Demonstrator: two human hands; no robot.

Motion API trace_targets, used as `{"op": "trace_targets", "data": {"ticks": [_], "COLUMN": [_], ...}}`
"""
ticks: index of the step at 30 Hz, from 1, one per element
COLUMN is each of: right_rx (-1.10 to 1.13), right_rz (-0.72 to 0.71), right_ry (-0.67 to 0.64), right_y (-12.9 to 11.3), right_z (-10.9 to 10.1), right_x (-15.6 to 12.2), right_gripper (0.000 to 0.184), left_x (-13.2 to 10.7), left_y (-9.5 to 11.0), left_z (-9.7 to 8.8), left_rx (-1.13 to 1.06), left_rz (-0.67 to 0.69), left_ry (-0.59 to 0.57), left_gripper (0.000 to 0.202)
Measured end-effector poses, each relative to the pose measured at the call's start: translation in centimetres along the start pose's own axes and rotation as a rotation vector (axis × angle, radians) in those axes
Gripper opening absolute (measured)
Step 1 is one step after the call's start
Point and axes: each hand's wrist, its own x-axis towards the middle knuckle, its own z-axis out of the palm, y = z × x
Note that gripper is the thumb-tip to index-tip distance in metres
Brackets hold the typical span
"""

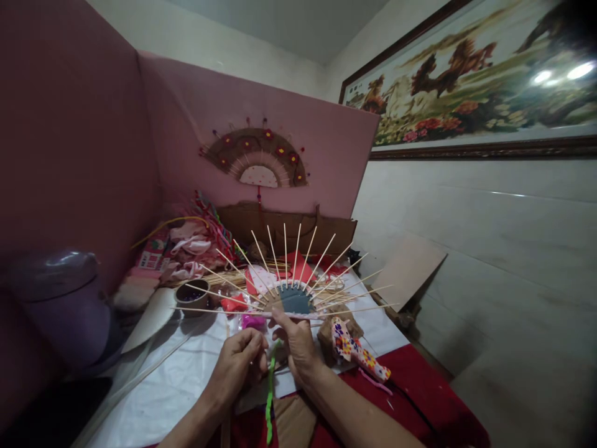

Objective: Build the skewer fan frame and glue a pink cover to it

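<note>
A right hand (301, 348) clamps the half-round stick fan (296, 302) at its straight edge; the left hand (245, 358), farther from it, curls nearby, its grip unclear. The fan extends beyond both, long axis left to right.

Hands: two, comprising one left hand (245, 358) and one right hand (303, 348). Fans: two, comprising one lower fan (296, 302) and one wall fan (259, 142). The lower fan carries about sixteen sticks (285, 255); overlap at the right limits accuracy. The wall fan bears seven yellow-centred flowers (268, 134). Quantity is one each for the cup (193, 297), bin (65, 305), picture (433, 93), green strip (270, 398) and red cloth (452, 398). The loose sticks (212, 280) lie too densely to count.
</note>
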Motion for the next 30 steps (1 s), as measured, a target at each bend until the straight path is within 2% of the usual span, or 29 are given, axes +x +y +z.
{"op": "trace_targets", "data": {"ticks": [4,8,10,13,17,20,24,30], "right_rx": [0.077,0.116,0.131,0.153,0.17,0.149,0.15,0.175], "right_rz": [0.028,0.021,0.017,0.032,0.128,0.185,0.185,0.239], "right_ry": [-0.007,-0.002,-0.018,-0.069,-0.152,-0.229,-0.321,-0.327], "right_y": [0.1,0.2,0.2,0.3,1.0,1.5,1.2,-0.3], "right_z": [0.0,-0.1,0.0,0.2,0.5,0.6,0.7,1.2], "right_x": [-0.3,-0.7,-0.9,-1.2,-1.6,-1.9,-2.4,-2.4], "right_gripper": [0.023,0.021,0.02,0.019,0.019,0.027,0.035,0.05], "left_x": [-0.3,-0.3,-0.3,-0.4,-0.6,-0.7,-0.8,-0.9], "left_y": [0.1,0.0,0.3,1.1,1.4,1.2,1.3,2.3], "left_z": [0.1,0.2,0.4,0.8,1.3,1.4,1.3,1.0], "left_rx": [0.069,-0.024,-0.094,-0.177,-0.202,-0.254,-0.282,-0.273], "left_rz": [-0.057,0.047,0.045,-0.024,-0.054,-0.057,0.042,0.216], "left_ry": [0.033,0.063,0.084,0.119,0.135,0.144,0.189,0.162], "left_gripper": [0.042,0.029,0.037,0.043,0.04,0.036,0.031,0.023]}}
